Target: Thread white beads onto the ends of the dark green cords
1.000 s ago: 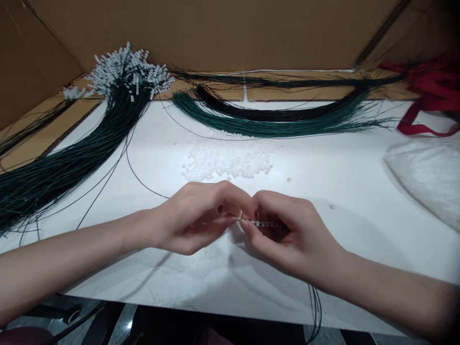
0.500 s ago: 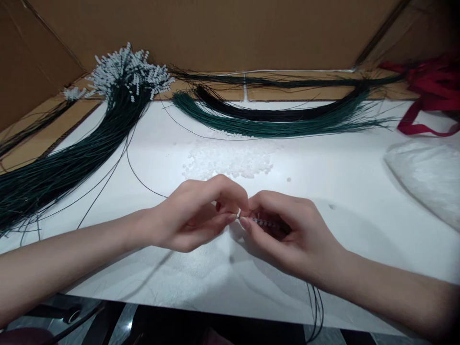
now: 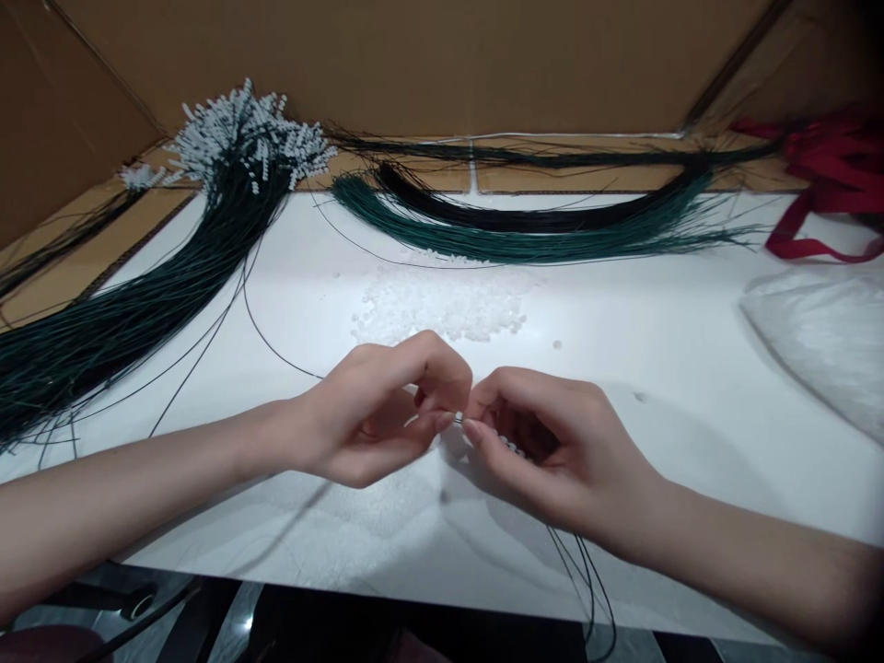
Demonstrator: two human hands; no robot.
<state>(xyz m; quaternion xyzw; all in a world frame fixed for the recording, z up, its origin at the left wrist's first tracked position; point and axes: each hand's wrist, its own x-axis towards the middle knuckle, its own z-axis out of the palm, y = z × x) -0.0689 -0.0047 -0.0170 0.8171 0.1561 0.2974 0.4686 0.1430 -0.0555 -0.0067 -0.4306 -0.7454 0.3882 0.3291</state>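
Observation:
My left hand (image 3: pixel 387 414) and my right hand (image 3: pixel 545 442) meet fingertip to fingertip just above the white table (image 3: pixel 663 368). The right hand is closed on a thin dark wire with small white beads (image 3: pixel 512 447) strung along it; the wire's loose strands (image 3: pixel 587 589) trail off the table's front edge. The left hand pinches at the wire's tip, and what sits between its fingers is too small to make out. A scatter of loose white beads (image 3: pixel 442 308) lies just beyond the hands.
A big bundle of dark green wires (image 3: pixel 124 313) tipped with white beads (image 3: pixel 241 138) fans out at the left. More green and black wires (image 3: pixel 525 230) curve along the back. Red ribbon (image 3: pixel 821 184) and a clear plastic bag (image 3: pixel 821 341) lie at the right. Cardboard walls surround the table.
The right hand has tilted, so the beaded stretch is more hidden in its palm and the trailing strands have swung left. The left index finger has lifted slightly.

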